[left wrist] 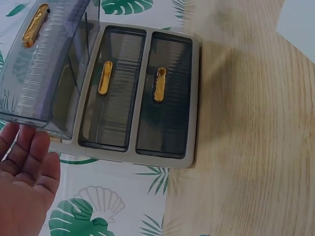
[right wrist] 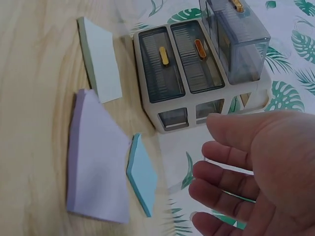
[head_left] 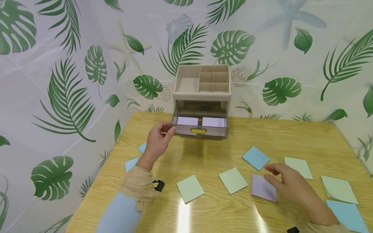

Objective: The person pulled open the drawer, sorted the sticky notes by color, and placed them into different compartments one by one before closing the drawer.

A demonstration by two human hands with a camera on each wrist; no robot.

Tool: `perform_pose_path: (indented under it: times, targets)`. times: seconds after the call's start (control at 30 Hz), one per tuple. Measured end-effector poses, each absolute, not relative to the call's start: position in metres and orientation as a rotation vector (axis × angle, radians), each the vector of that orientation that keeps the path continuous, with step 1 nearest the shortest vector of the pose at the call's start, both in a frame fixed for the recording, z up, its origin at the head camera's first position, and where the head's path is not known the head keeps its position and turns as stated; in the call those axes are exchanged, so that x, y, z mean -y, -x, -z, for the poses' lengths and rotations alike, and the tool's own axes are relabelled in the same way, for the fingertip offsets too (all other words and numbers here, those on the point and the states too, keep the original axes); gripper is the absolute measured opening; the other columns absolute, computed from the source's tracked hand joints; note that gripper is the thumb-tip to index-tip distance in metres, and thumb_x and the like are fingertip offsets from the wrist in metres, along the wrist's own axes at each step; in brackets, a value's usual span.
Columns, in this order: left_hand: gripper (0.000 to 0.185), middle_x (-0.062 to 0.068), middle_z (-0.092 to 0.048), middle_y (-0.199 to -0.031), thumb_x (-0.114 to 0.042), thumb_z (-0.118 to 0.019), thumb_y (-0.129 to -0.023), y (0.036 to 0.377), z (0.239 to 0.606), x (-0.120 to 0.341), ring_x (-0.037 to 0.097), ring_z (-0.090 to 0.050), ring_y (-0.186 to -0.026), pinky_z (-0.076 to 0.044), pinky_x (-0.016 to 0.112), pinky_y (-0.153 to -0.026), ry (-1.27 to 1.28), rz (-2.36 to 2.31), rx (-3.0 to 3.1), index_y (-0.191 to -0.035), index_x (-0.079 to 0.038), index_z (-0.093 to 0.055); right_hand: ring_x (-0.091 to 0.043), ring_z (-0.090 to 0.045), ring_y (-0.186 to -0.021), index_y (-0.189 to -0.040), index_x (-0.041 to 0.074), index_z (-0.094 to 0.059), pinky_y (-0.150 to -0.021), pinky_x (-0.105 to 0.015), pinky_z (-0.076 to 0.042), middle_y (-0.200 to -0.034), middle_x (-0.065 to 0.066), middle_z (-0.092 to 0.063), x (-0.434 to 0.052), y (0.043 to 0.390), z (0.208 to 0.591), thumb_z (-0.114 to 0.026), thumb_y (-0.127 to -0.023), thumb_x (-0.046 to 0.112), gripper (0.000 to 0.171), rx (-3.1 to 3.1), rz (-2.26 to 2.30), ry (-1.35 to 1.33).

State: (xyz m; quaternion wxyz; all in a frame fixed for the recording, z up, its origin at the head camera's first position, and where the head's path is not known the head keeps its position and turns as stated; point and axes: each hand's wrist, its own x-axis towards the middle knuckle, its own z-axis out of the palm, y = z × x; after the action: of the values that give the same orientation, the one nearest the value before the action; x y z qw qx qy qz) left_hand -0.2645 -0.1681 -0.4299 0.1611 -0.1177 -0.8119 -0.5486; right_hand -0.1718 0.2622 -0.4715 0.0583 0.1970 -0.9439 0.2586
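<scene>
The beige organizer (head_left: pixel 202 84) stands at the back edge of the wooden table (head_left: pixel 204 152). Its top tray is split into 1 wide compartment and 6 small ones. The wrist views show 3 smoky drawers with yellow handles: 2 closed and 1, the top drawer (head_left: pixel 200 124), pulled out. Inside that drawer lie 2 pale lavender note pads (head_left: pixel 187 121), side by side.

The left hand (head_left: pixel 157 140) is at the drawer's left front corner, fingers bent with the tips against its edge; in the left wrist view the fingers (left wrist: pixel 29 157) look straight and relaxed beside the drawer wall, so whether they truly pinch it cannot be told.

The right hand (head_left: pixel 291 184) hovers low over the table, fingers loosely spread and holding nothing, fingertips just over the edge of 1 purple pad (head_left: pixel 263 188).

On the table lie 9 loose pads: 1 purple, 4 green (head_left: pixel 190 188) and 4 blue (head_left: pixel 255 157), 2 of the blue partly hidden behind the left forearm.

The tabletop is light wood grain with a glossy glare. Behind and to both sides hangs a white curtain (head_left: pixel 58 64) printed with green palm and monstera leaves, faint shells and starfish.
</scene>
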Motion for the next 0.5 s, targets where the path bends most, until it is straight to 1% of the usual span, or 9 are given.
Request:
perform_pose_path:
  times: [0.03,0.17,0.23,0.27,0.33,0.4,0.5]
  targets:
    - [0.028,0.008,-0.062,-0.096,-0.028,-0.062,-0.095,0.265,0.432,0.168,0.02,-0.057,-0.091,-0.049,0.038,-0.077,0.335,1.554,2.326,-0.107,-0.003,-0.061,-0.027,-0.061,-0.094,-0.114,0.005,-0.065,-0.066,-0.032,-0.049,-0.109,-0.008,-0.065,-0.264,0.171,0.473,-0.066,-0.093,0.024,0.028,2.886,-0.792,-0.584]
    - [0.024,0.007,-0.063,-0.091,-0.027,-0.063,-0.095,0.266,0.437,0.168,0.019,-0.059,-0.088,-0.051,0.036,-0.075,0.326,1.507,2.335,-0.1,-0.004,-0.062,-0.016,-0.057,-0.078,-0.118,0.003,-0.063,-0.065,-0.033,-0.047,-0.115,-0.011,-0.061,-0.267,0.166,0.48,-0.063,-0.094,0.031,0.037,2.961,-0.789,-0.545]
    - [0.022,0.007,-0.063,-0.088,-0.026,-0.064,-0.095,0.267,0.439,0.168,0.018,-0.059,-0.085,-0.051,0.032,-0.073,0.322,1.482,2.328,-0.096,-0.004,-0.063,-0.016,-0.056,-0.077,-0.118,0.001,-0.063,-0.068,-0.036,-0.048,-0.116,-0.012,-0.061,-0.269,0.164,0.483,-0.064,-0.094,0.03,0.037,2.961,-0.777,-0.538]
    - [0.021,0.006,-0.063,-0.086,-0.026,-0.064,-0.094,0.268,0.44,0.168,0.017,-0.059,-0.083,-0.05,0.03,-0.071,0.317,1.467,2.324,-0.094,-0.005,-0.063,-0.018,-0.057,-0.078,-0.118,0.001,-0.062,-0.071,-0.04,-0.049,-0.116,-0.012,-0.061,-0.27,0.164,0.485,-0.064,-0.094,0.03,0.037,2.959,-0.774,-0.535]
    - [0.02,0.005,-0.064,-0.082,-0.026,-0.065,-0.094,0.269,0.441,0.168,0.016,-0.059,-0.079,-0.049,0.027,-0.067,0.316,1.456,2.305,-0.091,-0.006,-0.063,-0.028,-0.059,-0.091,-0.119,0.0,-0.062,-0.079,-0.048,-0.049,-0.116,-0.014,-0.06,-0.271,0.163,0.488,-0.065,-0.094,0.03,0.039,2.961,-0.767,-0.52]
    - [0.02,0.004,-0.064,-0.079,-0.027,-0.065,-0.093,0.269,0.442,0.168,0.016,-0.058,-0.075,-0.048,0.025,-0.064,0.322,1.462,2.282,-0.089,-0.007,-0.064,-0.039,-0.055,-0.106,-0.121,-0.001,-0.06,-0.084,-0.056,-0.046,-0.119,-0.016,-0.059,-0.273,0.162,0.491,-0.066,-0.093,0.031,0.042,2.978,-0.779,-0.501]
    - [0.021,0.004,-0.065,-0.077,-0.028,-0.065,-0.093,0.27,0.443,0.166,0.016,-0.057,-0.072,-0.045,0.024,-0.06,0.332,1.497,2.253,-0.088,-0.007,-0.064,-0.046,-0.049,-0.113,-0.125,-0.001,-0.058,-0.086,-0.061,-0.043,-0.124,-0.02,-0.055,-0.273,0.161,0.494,-0.068,-0.09,0.035,0.051,3.027,-0.778,-0.463]
